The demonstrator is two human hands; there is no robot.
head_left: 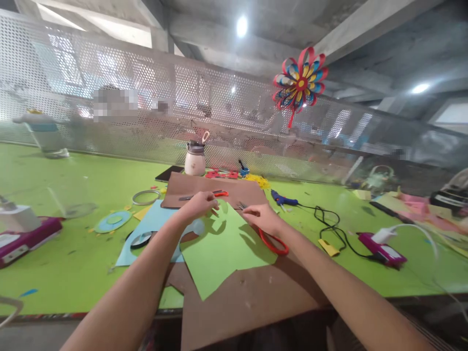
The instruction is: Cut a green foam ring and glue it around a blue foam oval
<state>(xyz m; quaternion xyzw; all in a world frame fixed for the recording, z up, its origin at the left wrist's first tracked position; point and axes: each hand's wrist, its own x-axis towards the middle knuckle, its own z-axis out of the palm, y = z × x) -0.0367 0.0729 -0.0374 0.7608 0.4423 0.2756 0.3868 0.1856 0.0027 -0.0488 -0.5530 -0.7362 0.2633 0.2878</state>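
A large sheet of light green paper [226,253] lies over brown cardboard [248,307] in front of me. My left hand [202,205] is at the sheet's far edge, its fingers curled together on the green paper, where a small curved edge shows. My right hand [263,218] is closed around red-handled scissors [273,243]. Their handle loop shows under my wrist and the blade tips point past my fingers, over the sheet's right edge. A second pair of scissors [220,193] with orange handles lies just beyond my left hand.
Light blue paper [157,217] and a black tape roll [141,240] lie at left, near a blue paper ring [112,221]. A blue glue gun [283,198] trails its cord to a purple power strip [382,249]. A bottle [195,161] stands behind; a paper flower [301,84] hangs above.
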